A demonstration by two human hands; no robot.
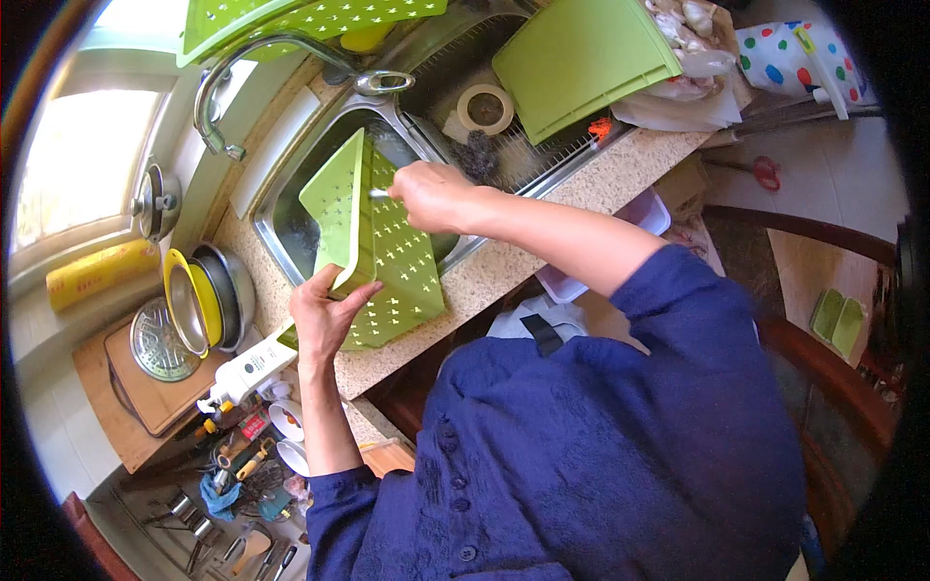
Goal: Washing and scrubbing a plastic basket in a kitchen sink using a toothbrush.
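A light green plastic basket (pixel 407 276), its walls pierced with small flower-like holes, is tilted over the near edge of the sink basin. My left hand (pixel 323 308) grips its rim at the near left corner, the thumb along the rim and the fingers partly hidden. My right hand (pixel 426 197) is a fist above the basket's opening. From it sticks the pale, shiny end of a small tool (pixel 379 194) against the inside of the basket; its kind cannot be made out. Under the basket lies the steel sink basin (pixel 281 237).
Behind the basin rises a chrome faucet (pixel 205 107). In the second basin sit a tape-like ring (pixel 484 108) and a green panel (pixel 581 63). Left are stacked bowls (pixel 232 290), a white pump bottle (pixel 252 371) and a cutting board (pixel 136 387). A paper bag of garlic (pixel 702 68) stands right.
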